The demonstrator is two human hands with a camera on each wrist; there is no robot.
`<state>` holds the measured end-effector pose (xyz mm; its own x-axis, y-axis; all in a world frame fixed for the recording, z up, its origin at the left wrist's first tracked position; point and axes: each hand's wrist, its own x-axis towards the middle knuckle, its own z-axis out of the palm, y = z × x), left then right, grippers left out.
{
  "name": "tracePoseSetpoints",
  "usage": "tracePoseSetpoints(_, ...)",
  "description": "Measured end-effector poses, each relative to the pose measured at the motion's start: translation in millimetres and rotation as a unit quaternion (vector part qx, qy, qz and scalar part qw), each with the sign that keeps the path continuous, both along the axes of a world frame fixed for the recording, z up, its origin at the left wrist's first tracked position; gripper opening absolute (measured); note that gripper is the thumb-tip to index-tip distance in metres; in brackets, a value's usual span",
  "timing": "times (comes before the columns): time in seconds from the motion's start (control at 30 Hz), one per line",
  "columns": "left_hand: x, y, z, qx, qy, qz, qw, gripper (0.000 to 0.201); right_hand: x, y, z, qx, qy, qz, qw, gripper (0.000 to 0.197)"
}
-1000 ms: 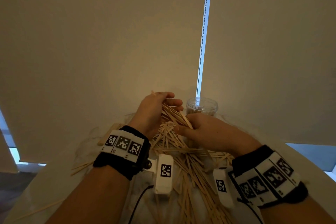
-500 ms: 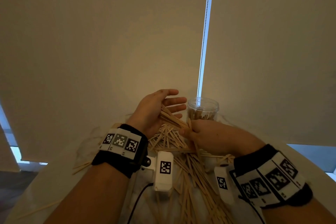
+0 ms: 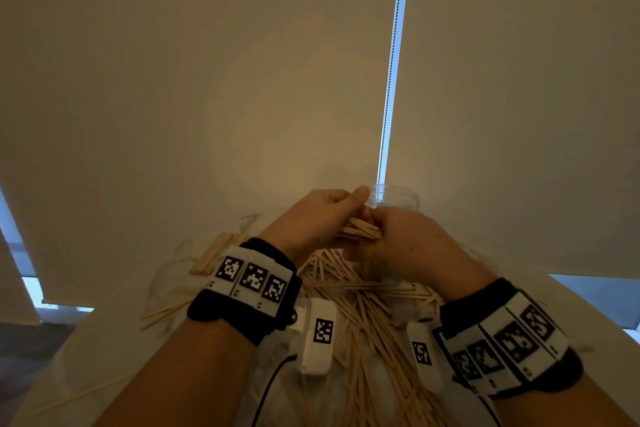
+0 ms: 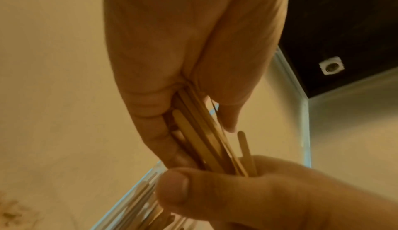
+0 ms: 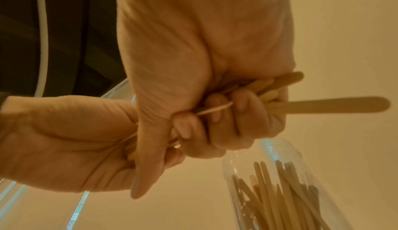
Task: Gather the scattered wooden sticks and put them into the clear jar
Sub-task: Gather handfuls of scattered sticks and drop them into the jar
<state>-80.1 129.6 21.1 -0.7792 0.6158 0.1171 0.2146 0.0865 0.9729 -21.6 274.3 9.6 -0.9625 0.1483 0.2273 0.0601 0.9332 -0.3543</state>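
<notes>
A bundle of flat wooden sticks [image 3: 358, 231] is held between both hands just in front of the clear jar [image 3: 394, 197]. My left hand [image 3: 322, 215] grips one end of the bundle [image 4: 200, 131], fingers curled over it. My right hand [image 3: 401, 239] grips the other end [image 5: 280, 87], with one stick [image 5: 336, 105] poking out sideways. The jar [image 5: 280, 191] stands upright and holds several sticks. A loose pile of sticks [image 3: 363, 315] lies on the white table [image 3: 104, 350] under my wrists.
A neat stack of sticks [image 3: 214, 253] lies to the left of the pile, and a few stray sticks [image 3: 162, 314] lie further left. Pale roller blinds [image 3: 207, 80] with a bead chain [image 3: 391, 62] hang behind the table.
My left hand, spread open half a second ago, has closed round the sticks. Both hands have lifted the bundle off the pile and come together by the jar's rim.
</notes>
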Motion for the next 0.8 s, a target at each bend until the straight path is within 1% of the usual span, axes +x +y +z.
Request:
tracePoseSetpoints(0.07,1,3,-1,-0.004,0.020,-0.001,1.000,0.048,-2,1,-1,0.004,-0.010,-0.017,1.000,0.063)
tracePoseSetpoints(0.13,1,4,-3,0.004,0.036,-0.020,0.999,0.045,-3,1,-1,0.006,-0.019,-0.011,1.000,0.080)
tracePoseSetpoints(0.17,1,3,-3,0.011,0.043,-0.036,0.998,0.043,-3,2,-2,0.004,-0.027,-0.006,1.000,0.084)
tracePoseSetpoints(0.2,1,2,-4,0.017,0.048,-0.056,0.997,0.039,-3,2,-1,0.004,-0.034,-0.005,0.999,0.085)
tracePoseSetpoints(0.3,-3,-2,-6,-0.001,0.077,-0.109,0.991,0.033,2,9,2,-0.001,-0.043,-0.025,0.999,0.075)
tracePoseSetpoints(0.37,-7,-3,-9,-0.016,0.103,-0.109,0.989,0.028,9,12,4,-0.048,-0.052,-0.009,0.997,0.068)
tracePoseSetpoints(0.43,-9,-4,-12,0.014,0.072,-0.105,0.992,0.023,16,11,11,-0.075,-0.046,0.025,0.996,0.063)
tracePoseSetpoints(0.5,-11,-6,-12,0.050,0.032,-0.096,0.994,0.020,17,13,16,-0.034,-0.019,0.034,0.999,0.055)
tracePoseSetpoints(0.6,-17,-12,-9,0.089,0.002,-0.058,0.994,0.021,21,24,25,0.086,0.000,-0.001,0.996,0.033)
tracePoseSetpoints(0.63,-20,-13,-9,0.103,-0.012,-0.050,0.993,0.020,23,27,28,0.100,0.012,-0.010,0.995,0.029)
tracePoseSetpoints(0.73,-19,-12,-8,0.132,-0.054,-0.065,0.988,0.020,23,26,28,0.085,0.075,-0.006,0.994,0.021)
tracePoseSetpoints(0.8,-15,-7,-9,0.131,-0.053,-0.077,0.987,0.018,19,19,25,0.108,0.104,-0.005,0.989,0.024)
